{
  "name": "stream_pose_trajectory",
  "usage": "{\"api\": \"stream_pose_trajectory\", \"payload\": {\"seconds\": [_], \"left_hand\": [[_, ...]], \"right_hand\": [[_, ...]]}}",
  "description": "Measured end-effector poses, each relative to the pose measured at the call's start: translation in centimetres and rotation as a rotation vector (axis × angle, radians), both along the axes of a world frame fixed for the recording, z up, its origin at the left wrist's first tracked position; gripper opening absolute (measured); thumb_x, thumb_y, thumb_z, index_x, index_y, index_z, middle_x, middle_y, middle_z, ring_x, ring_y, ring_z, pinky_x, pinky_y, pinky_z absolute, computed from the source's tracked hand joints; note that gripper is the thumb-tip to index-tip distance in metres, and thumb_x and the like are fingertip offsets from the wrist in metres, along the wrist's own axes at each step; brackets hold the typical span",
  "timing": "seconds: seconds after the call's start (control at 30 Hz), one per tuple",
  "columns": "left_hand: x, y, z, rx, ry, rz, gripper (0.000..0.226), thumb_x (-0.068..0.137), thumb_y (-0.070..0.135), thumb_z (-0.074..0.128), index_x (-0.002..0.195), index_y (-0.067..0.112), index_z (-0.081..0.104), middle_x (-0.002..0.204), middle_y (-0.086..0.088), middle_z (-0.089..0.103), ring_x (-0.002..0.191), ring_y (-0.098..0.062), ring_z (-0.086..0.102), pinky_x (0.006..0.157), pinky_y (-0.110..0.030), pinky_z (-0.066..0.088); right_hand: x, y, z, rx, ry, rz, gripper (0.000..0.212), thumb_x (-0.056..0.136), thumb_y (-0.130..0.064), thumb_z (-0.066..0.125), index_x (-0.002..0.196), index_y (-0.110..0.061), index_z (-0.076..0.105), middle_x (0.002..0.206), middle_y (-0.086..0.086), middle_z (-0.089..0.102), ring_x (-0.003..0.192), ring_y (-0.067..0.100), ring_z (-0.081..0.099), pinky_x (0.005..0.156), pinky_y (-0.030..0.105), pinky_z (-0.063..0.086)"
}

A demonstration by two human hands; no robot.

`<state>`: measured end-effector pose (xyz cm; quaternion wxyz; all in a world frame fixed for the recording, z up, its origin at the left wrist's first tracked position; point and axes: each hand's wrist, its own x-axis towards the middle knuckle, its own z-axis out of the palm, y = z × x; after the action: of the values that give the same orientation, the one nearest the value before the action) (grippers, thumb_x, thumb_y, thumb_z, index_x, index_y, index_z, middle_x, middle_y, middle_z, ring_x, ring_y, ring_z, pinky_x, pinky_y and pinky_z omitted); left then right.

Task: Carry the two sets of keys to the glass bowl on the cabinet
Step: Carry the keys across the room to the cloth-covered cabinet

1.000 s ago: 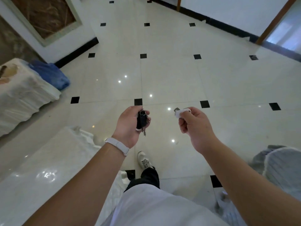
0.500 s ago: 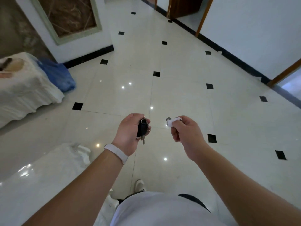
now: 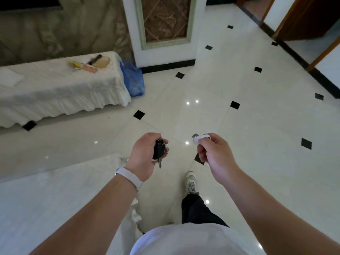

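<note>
My left hand (image 3: pixel 144 155) is closed around a black key fob set (image 3: pixel 159 150), with a metal key dangling below the palm. My right hand (image 3: pixel 213 153) pinches a white key tag set (image 3: pixel 202 138), which sticks out to the left past the fingers. Both hands are held out in front of me at waist height, a short gap between them, above the glossy tiled floor. No glass bowl and no cabinet appear in the head view.
A low piece of furniture under a white cloth (image 3: pixel 60 89) stands at the left with small items on top, a blue bag (image 3: pixel 133 80) against its end. A white-covered surface (image 3: pixel 55 199) lies at lower left. Wooden door frames (image 3: pixel 301 19) are at upper right.
The view has swung left as I walk: the cloth-covered furniture and blue bag have come further into view. Both hands keep their grip on the keys.
</note>
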<state>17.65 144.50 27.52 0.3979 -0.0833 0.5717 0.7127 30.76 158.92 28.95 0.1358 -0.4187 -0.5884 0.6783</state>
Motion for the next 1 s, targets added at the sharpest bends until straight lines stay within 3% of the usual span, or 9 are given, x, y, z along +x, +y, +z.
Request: {"api": "stream_pose_trajectory", "payload": {"seconds": [0.2, 0.53, 0.67, 0.77, 1.0], "left_hand": [[-4.8, 4.2, 1.1, -0.065, 0.023, 0.114, 0.015, 0.087, 0.015, 0.057, 0.095, 0.002, 0.055, 0.070, -0.009, 0.068, 0.057, -0.023, 0.061, 0.053, -0.030, 0.050], [-11.7, 12.9, 3.0, -0.099, -0.023, 0.245, 0.012, 0.083, 0.013, 0.058, 0.088, 0.002, 0.057, 0.079, -0.015, 0.064, 0.061, -0.025, 0.061, 0.056, -0.032, 0.050], [-13.8, 13.9, 3.5, -0.095, 0.013, 0.257, 0.011, 0.086, 0.011, 0.059, 0.092, 0.002, 0.057, 0.078, -0.014, 0.065, 0.062, -0.025, 0.061, 0.055, -0.032, 0.050], [-16.4, 14.1, 3.3, -0.118, 0.061, 0.313, 0.004, 0.087, 0.006, 0.059, 0.088, 0.002, 0.058, 0.075, -0.014, 0.066, 0.060, -0.024, 0.061, 0.053, -0.030, 0.049], [-24.2, 13.7, 1.5, -0.130, 0.095, 0.392, 0.010, 0.088, 0.006, 0.059, 0.078, 0.005, 0.057, 0.069, -0.011, 0.065, 0.057, -0.021, 0.060, 0.055, -0.030, 0.049]], "right_hand": [[-7.3, 5.8, -0.4, -0.060, 0.040, 0.116, 0.018, 0.079, -0.014, 0.068, 0.064, -0.020, 0.062, 0.058, 0.000, 0.057, 0.047, 0.014, 0.047, 0.047, 0.025, 0.040], [-17.9, 16.3, 1.2, -0.064, 0.056, 0.264, 0.015, 0.081, -0.012, 0.067, 0.067, -0.016, 0.061, 0.058, 0.001, 0.056, 0.048, 0.016, 0.046, 0.053, 0.031, 0.040], [-21.6, 17.5, 1.5, -0.062, 0.076, 0.309, 0.016, 0.081, -0.010, 0.066, 0.067, -0.016, 0.062, 0.056, 0.001, 0.055, 0.047, 0.016, 0.045, 0.052, 0.030, 0.038], [-24.5, 18.0, 1.0, -0.052, 0.061, 0.352, 0.008, 0.082, -0.010, 0.066, 0.074, -0.012, 0.064, 0.055, -0.001, 0.055, 0.047, 0.015, 0.045, 0.052, 0.030, 0.038], [-33.2, 17.2, -0.2, -0.021, 0.012, 0.399, 0.014, 0.081, -0.010, 0.064, 0.068, -0.016, 0.063, 0.055, 0.000, 0.055, 0.048, 0.017, 0.045, 0.050, 0.029, 0.039]]}}
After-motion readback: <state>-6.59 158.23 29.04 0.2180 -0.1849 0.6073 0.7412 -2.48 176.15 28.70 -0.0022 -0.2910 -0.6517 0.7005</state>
